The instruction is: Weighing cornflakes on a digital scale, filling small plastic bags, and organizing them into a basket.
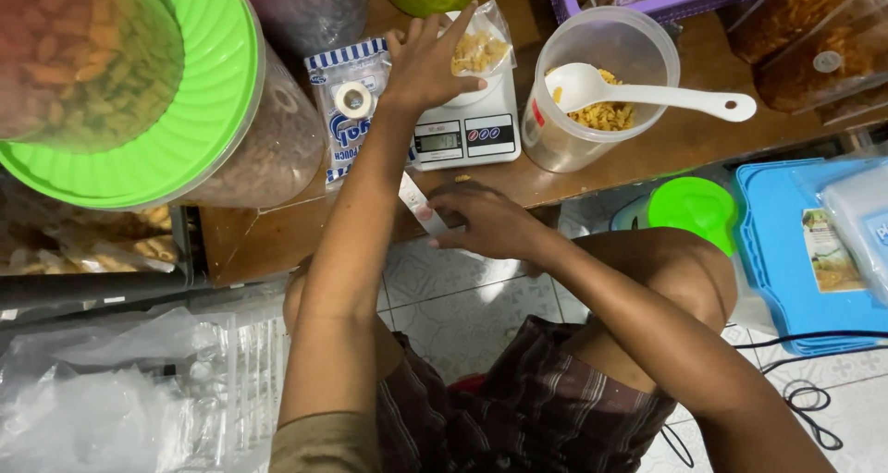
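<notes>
At upper centre, the left hand (pixel 427 61) lies flat, grip released, fingers spread on a crinkly clear bag of yellow snacks (pixel 479 49) atop a white digital scale (pixel 467 133) on the wooden worktop (pixel 666 140). Just below, at the worktop edge, the right hand (pixel 490 221) pinches a small white packet (pixel 421 207). A round translucent tub (pixel 592 149) with a smooth white plastic scoop (pixel 647 91) stands just right of the scale.

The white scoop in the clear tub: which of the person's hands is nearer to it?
Left. The left hand rests on the snack bag beside the tub holding the white scoop; the right hand is lower, at the table edge.
</notes>
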